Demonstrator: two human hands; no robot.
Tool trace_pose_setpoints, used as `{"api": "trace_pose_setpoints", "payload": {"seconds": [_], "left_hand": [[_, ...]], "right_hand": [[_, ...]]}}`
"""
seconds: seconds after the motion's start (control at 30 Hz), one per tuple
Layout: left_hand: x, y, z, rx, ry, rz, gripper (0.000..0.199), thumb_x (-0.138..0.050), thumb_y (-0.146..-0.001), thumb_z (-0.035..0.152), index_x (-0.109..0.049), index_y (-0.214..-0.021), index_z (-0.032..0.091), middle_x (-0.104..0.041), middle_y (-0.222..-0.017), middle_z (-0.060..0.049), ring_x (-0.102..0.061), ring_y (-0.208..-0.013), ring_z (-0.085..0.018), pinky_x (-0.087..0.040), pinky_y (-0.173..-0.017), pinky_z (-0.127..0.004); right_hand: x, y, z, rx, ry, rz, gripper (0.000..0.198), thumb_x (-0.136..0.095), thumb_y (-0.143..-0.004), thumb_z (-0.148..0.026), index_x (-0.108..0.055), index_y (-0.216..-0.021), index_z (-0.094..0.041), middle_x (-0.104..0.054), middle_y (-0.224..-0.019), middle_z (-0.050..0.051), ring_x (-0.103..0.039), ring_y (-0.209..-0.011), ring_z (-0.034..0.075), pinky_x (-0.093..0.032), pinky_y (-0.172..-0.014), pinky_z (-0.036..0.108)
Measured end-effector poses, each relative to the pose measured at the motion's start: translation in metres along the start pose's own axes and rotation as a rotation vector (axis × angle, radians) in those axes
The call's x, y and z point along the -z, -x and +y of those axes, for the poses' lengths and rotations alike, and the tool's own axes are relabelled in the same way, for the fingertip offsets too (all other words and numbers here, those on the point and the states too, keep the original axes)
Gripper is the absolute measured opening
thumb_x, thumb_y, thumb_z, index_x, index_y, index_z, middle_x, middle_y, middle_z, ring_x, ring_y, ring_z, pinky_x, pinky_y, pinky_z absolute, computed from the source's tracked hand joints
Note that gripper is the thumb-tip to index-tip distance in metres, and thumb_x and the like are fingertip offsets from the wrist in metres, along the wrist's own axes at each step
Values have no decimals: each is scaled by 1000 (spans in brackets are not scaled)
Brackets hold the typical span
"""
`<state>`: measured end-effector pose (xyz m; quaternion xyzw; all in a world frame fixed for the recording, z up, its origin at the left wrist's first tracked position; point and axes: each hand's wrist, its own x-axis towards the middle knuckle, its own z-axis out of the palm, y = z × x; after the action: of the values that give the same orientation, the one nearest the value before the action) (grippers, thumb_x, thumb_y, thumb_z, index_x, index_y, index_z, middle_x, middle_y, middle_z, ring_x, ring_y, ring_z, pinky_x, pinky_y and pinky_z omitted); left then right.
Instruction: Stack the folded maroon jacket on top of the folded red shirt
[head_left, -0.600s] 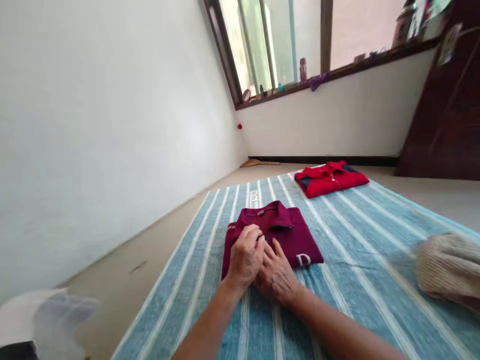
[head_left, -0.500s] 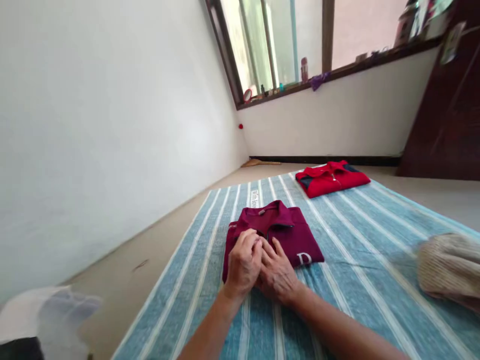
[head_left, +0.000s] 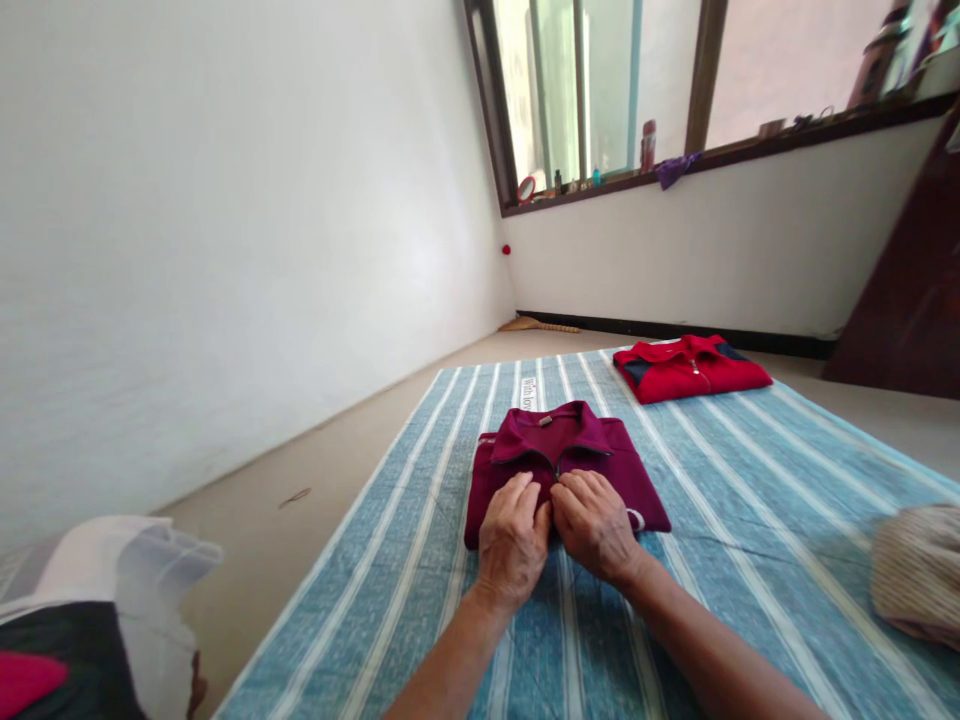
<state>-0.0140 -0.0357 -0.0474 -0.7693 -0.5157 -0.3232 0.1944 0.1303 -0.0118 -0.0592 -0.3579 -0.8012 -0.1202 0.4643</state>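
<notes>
White walls and a long window sill frame a blue-and-white striped woven mat (head_left: pixel 720 480) spread on the floor, and a folded maroon zip-collar shirt (head_left: pixel 559 465) lies near the mat's left-hand side. Half a second earlier the left hand (head_left: pixel 514 540) sat partly over the right hand (head_left: pixel 596 525) on the shirt's near part, and a white letter showed at the lower right corner. Now the two hands lie side by side, palms down, fingers loosely curled and pressing the near hem, gripping nothing that can be seen; the right hand hides most of that white mark. To judge by this, the fold is being flattened and evened out.

The shirt is a neat rectangle, collar at the far end, zip running down the centre, edges fairly square. A folded red shirt with dark panels (head_left: pixel 690 367) lies well apart toward the far right of the mat. A beige knitted garment (head_left: pixel 919 575) sits at the right edge.
</notes>
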Motion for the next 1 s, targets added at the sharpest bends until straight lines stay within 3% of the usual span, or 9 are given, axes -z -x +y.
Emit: {"api": "trace_pose_setpoints", "payload": {"seconds": [0.17,0.47,0.7,1.0], "left_hand": [[-4,-3,8,29,-50,-81,34,-51,-89,26,-58,-116,7,-61,-121,-18,-56,-115,-29,-48,-97,-43],[-9,-7,10,75,-102,-229,43,-47,-91,28,-50,-130,9,-53,-133,-17,-48,-125,-29,-42,-101,-49],[-15,-2,7,72,-94,-223,43,-42,-93,28,-48,-131,9,-52,-135,-16,-46,-126,-28,-41,-102,-49],[-18,-2,5,61,-93,-183,42,-42,-93,28,-50,-129,9,-54,-133,-17,-48,-124,-28,-42,-100,-49]], "right_hand": [[-2,4,11,-95,118,-34,23,-42,-92,-16,-61,-79,-17,-59,-82,8,-52,-85,22,-40,-82,35],[-12,10,14,-216,314,-132,24,-41,-95,-27,-61,-99,-15,-62,-101,13,-52,-98,28,-38,-85,38],[-11,8,13,-218,303,-180,23,-39,-95,-26,-60,-95,-17,-62,-89,9,-53,-85,24,-38,-80,36],[-10,7,14,-215,294,-180,21,-40,-95,-26,-59,-97,-17,-61,-90,9,-53,-84,23,-37,-79,35]]}}
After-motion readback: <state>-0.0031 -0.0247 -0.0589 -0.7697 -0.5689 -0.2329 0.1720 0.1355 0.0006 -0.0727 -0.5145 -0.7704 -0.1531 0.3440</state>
